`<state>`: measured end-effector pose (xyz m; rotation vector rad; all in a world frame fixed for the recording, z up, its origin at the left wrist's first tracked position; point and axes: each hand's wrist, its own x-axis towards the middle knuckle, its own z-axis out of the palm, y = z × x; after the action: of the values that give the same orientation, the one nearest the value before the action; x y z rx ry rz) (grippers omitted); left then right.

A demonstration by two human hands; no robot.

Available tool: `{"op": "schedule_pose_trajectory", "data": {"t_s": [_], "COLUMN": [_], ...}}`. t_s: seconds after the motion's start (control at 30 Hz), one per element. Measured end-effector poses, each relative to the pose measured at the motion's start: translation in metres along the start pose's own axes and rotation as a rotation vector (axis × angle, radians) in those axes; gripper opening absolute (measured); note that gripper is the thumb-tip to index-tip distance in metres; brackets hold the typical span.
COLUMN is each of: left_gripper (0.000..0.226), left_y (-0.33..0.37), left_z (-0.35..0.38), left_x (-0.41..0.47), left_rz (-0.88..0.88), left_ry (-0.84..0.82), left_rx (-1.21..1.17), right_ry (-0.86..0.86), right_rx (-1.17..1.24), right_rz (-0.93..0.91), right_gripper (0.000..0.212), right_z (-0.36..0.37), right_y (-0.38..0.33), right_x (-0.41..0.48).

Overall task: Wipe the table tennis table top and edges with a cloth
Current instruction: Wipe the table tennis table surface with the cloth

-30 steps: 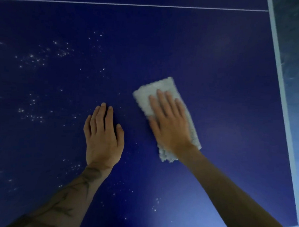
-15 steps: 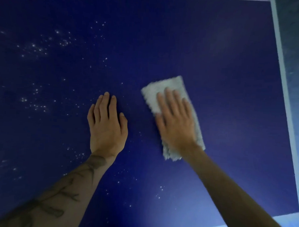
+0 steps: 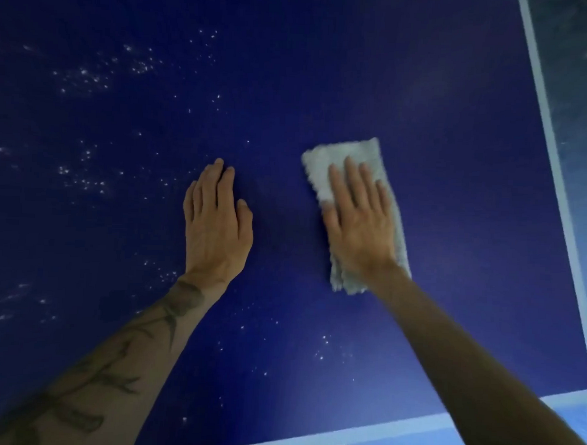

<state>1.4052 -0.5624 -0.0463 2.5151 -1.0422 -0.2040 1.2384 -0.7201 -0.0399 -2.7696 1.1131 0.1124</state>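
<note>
One folded white cloth lies on the blue table tennis table, near its right white edge line. The right hand presses flat on it, fingers extended; the left hand rests open, palm down, just left of the cloth.

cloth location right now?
Head view, right of centre: the cloth lies flat on the blue table top under the right hand, with the left hand beside it.

Dim bluish light, dark mottled floor at right, possibly concrete, paler floor strip below
</note>
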Motion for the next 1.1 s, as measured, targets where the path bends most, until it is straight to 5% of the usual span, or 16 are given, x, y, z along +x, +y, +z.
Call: {"op": "schedule_pose_trajectory", "data": {"t_s": [0.13,0.33,0.57,0.8,0.97,1.1], "left_gripper": [0.052,0.058,0.057,0.056,0.056,0.055], "left_y": [-0.013,-0.031,-0.038,-0.039,-0.038,-0.038], "left_z": [-0.013,-0.015,-0.005,-0.006,-0.005,-0.005], "left_x": [-0.041,-0.102,-0.105,-0.104,-0.103,-0.104], "left_rz": [0.025,0.052,0.073,0.097,0.083,0.082], "left_ry": [-0.032,-0.104,-0.081,-0.053,-0.055,-0.046], "left_rx": [0.04,0.129,0.157,0.173,0.16,0.157], "right_ry": [0.035,-0.064,-0.007,-0.081,-0.03,0.006], "right_rx": [0.077,0.003,0.047,-0.006,-0.014,0.065], "right_rz": [0.217,-0.221,0.23,-0.316,0.055,0.169], "right_gripper": [0.065,0.063,0.064,0.062,0.061,0.064], "right_z": [-0.004,0.014,-0.005,0.016,0.0,0.002], "right_y": [-0.029,-0.068,-0.019,-0.068,-0.002,-0.03], "right_x": [0.029,-0.062,-0.016,-0.08,-0.056,-0.025]}}
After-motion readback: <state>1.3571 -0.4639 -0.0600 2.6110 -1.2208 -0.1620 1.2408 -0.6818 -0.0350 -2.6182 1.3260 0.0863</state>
